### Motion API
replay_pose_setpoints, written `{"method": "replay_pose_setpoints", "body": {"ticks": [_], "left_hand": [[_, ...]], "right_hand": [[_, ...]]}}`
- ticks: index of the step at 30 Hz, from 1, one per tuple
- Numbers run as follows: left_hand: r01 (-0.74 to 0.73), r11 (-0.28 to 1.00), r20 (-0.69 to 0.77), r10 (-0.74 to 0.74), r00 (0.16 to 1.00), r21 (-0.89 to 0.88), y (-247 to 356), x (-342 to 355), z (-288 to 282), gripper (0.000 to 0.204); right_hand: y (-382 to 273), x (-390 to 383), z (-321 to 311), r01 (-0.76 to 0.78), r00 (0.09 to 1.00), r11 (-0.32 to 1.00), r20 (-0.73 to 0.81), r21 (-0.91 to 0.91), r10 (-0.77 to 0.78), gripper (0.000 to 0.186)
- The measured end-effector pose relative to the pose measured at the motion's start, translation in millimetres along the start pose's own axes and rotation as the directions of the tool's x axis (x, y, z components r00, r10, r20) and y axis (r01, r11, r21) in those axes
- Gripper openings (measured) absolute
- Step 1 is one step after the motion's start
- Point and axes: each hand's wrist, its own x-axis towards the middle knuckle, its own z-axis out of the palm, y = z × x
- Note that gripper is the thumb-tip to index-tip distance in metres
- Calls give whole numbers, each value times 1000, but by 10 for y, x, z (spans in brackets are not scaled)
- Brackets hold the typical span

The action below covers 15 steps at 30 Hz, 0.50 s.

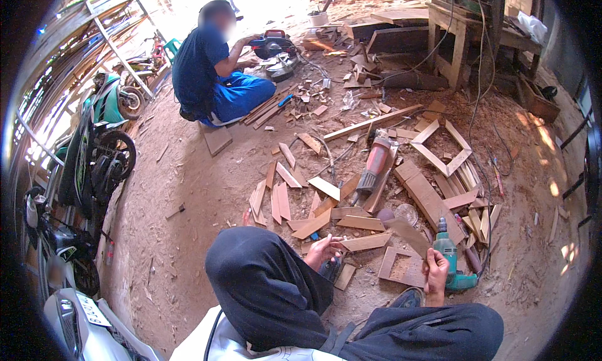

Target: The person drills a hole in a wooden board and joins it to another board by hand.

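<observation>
My right hand (436, 272) is closed on one end of a brown wood slat (409, 237), which tilts up to the left and is smeared by motion. My left hand (323, 251) is open, fingers apart, beside my left knee, close to a pale cut wood piece (367, 242). Right beside the right hand is a teal power drill (446, 251), chuck pointing away from me. A square brown wood frame (401, 267) lies on the ground between my hands. Several angled wood pieces (311, 224) are scattered ahead of the left hand.
A red and grey angle grinder (376, 160) rests ahead among boards (429, 195). A pale hexagonal wood frame (442, 148) lies to its right. Another person (207, 72) sits at a miter saw (273, 53). Motorcycles (94, 166) line the left; a wooden workbench (461, 53) stands far right.
</observation>
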Motion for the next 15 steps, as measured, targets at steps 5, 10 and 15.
{"method": "replay_pose_setpoints", "body": {"ticks": [5,10,15], "left_hand": [[-18,999,-24,17,1000,-32,-21,8,35,49],[28,1000,-7,-28,1000,-12,-82,1,-72,49],[16,1000,-20,-15,1000,7,-79,-44,-14,48]], "right_hand": [[20,-106,32,-57,993,998,97,-31,60,25],[138,-211,143,12,996,981,93,-194,6,20],[169,-316,175,-220,975,975,37,27,219,22]]}}
